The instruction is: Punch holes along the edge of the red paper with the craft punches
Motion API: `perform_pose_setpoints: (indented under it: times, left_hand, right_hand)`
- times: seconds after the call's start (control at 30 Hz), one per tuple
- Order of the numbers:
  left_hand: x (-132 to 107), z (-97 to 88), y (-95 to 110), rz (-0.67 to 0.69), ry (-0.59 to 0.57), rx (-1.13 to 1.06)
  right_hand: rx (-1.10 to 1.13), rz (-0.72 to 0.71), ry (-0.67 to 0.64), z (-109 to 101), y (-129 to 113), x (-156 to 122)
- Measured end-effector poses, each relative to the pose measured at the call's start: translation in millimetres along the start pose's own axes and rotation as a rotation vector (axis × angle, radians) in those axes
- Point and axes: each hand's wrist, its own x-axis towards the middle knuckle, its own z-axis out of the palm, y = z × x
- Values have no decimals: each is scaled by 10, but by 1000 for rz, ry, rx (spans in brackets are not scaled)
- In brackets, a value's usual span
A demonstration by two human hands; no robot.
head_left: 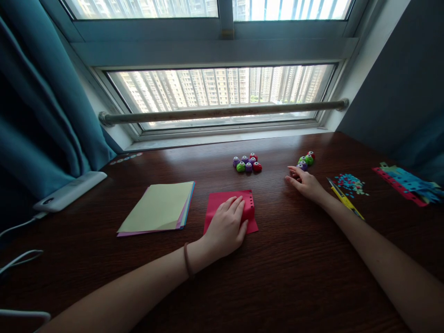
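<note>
My left hand (226,227) lies flat on a red sheet of paper (215,203), fingers stretched out over it. Small dark holes run along the sheet's right side, where it looks folded over. Farther right, my right hand (307,184) reaches to a small cluster of craft punches (308,160) in green, purple and red. Its fingers are apart beside the nearest purple punch (302,165); whether they touch it I cannot tell. A second group of punches (248,163), purple, red and green, stands beyond the red sheet.
A stack of coloured paper (157,206), pale yellow on top, lies at left. On the right are a yellow utility knife (345,199), paper bits (351,183) and punched strips (405,182). A white power strip (71,190) with cables sits by the curtain (45,92).
</note>
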Motion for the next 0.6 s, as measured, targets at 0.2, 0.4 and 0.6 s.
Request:
perform_pose_setpoints:
  times: [0.2, 0.4, 0.6]
  left_hand:
    - [-4, -5, 0, -3, -5, 1]
    - [1, -3, 3, -13, -24, 21]
    - [6, 7, -2, 5, -14, 37]
  right_hand:
    - [25, -8, 54, -20, 205, 41]
    - [61, -40, 86, -23, 63, 12]
    - [126, -251, -12, 104, -474, -154]
